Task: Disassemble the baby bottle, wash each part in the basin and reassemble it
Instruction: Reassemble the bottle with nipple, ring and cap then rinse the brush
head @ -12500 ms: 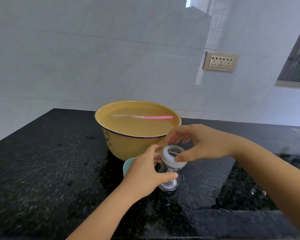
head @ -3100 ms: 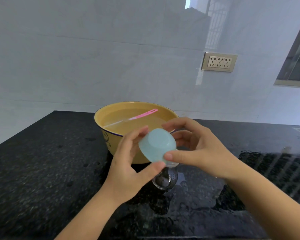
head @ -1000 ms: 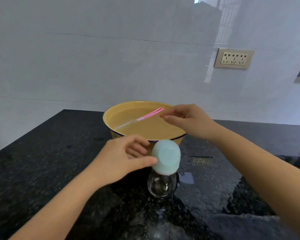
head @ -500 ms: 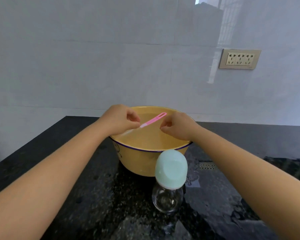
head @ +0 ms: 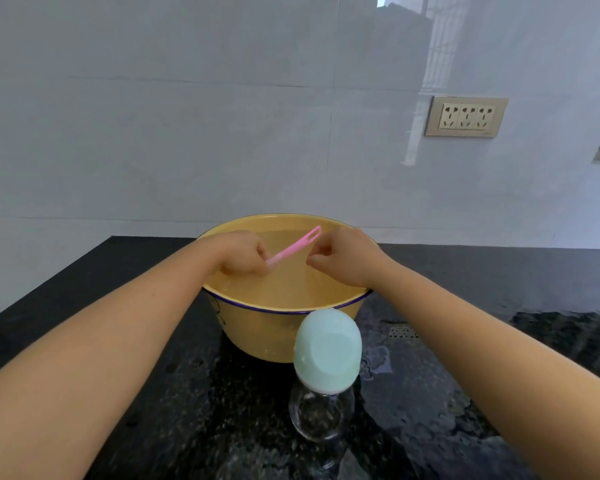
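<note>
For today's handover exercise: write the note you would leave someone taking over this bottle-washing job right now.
Left hand: closed on the pink brush over the basin.
Right hand: fingers curled, holding nothing visible, beside the brush handle.
Baby bottle: upright on the wet counter in front of the basin, green cap on.
Done: bottle looks reassembled.
Left: apparently only the brush to deal with.

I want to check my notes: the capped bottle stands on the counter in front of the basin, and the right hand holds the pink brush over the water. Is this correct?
One detail is wrong: the head view shows the left hand holding the pink brush; the right hand is beside it, not touching. The capped bottle does stand on the counter before the basin.
</note>
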